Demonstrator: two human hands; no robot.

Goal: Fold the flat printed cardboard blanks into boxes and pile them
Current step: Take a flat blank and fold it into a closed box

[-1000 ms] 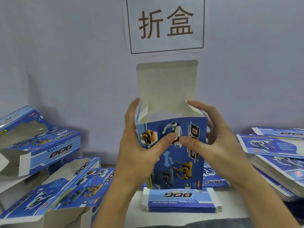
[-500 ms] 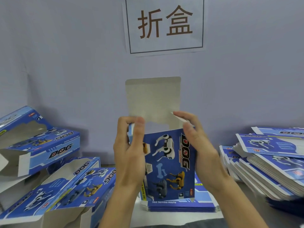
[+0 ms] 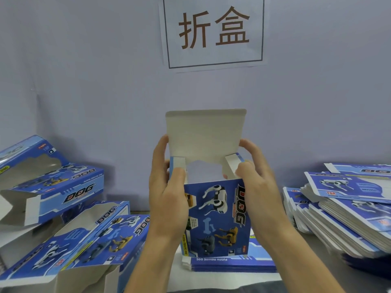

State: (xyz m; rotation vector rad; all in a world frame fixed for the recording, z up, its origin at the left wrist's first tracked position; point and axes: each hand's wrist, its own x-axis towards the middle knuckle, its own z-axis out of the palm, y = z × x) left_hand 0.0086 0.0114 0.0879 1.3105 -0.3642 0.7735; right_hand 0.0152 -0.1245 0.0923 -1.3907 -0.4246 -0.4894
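A blue printed box (image 3: 218, 216) with dog pictures stands upright in the middle, squared out into a tube with its top open. Its grey lid flap (image 3: 205, 134) points straight up, and two small side flaps stick up at the corners. My left hand (image 3: 167, 195) grips the box's left side with the thumb on the left flap. On the box's right side is my right hand (image 3: 258, 187), with the thumb at the right flap. The box hangs just above a low stack of flat blanks (image 3: 230, 265).
Folded boxes (image 3: 69, 240) lie piled at the left, several with open ends. A tall stack of flat blanks (image 3: 347, 210) sits at the right. A grey wall with a paper sign (image 3: 213, 32) stands close behind.
The box has been squared from nearly flat into an open tube. Both hands shifted to its top corners, thumbs on the side flaps.
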